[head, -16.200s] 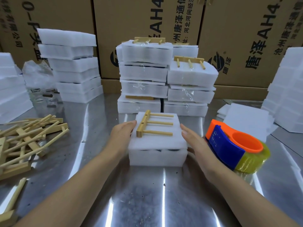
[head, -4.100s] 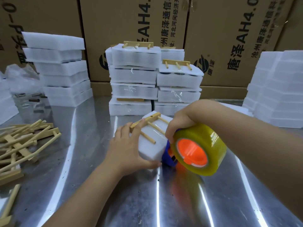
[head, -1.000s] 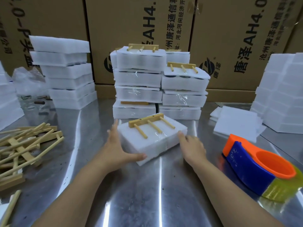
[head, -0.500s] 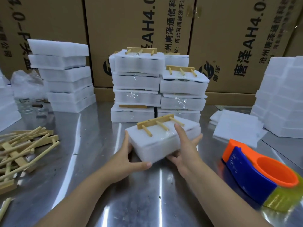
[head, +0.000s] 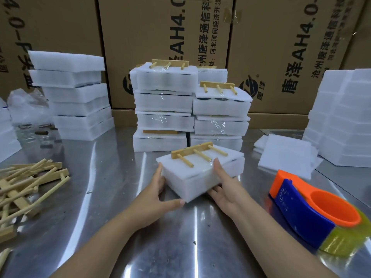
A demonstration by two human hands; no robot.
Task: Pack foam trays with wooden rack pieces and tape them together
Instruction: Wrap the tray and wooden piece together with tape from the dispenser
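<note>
Shiny metal table [head: 100, 197] fills the view, and printed cardboard boxes [head: 160, 27] stand behind it at 12 o'clock. At the centre both hands hold 1 taped foam pack [head: 186, 183], which is tilted. The left hand [head: 158, 195] grips its 9 o'clock corner, with the thumb along the near lower edge. The right hand [head: 224, 187] grips the 3 o'clock side, thumb on top and fingers underneath. 1 wooden rack piece [head: 190, 152] with 3 pegs lies on top of the pack under clear tape. At 12 o'clock stands a stack of finished packs [head: 188, 109]. Loose wooden pieces [head: 30, 183] lie at 9 o'clock, plain foam trays [head: 76, 93] are piled at 10 o'clock, and foam sheets [head: 285, 155] lie at 3 o'clock. The tape dispenser [head: 301, 213] rests on the table at 4 o'clock, apart from the hands.
</note>
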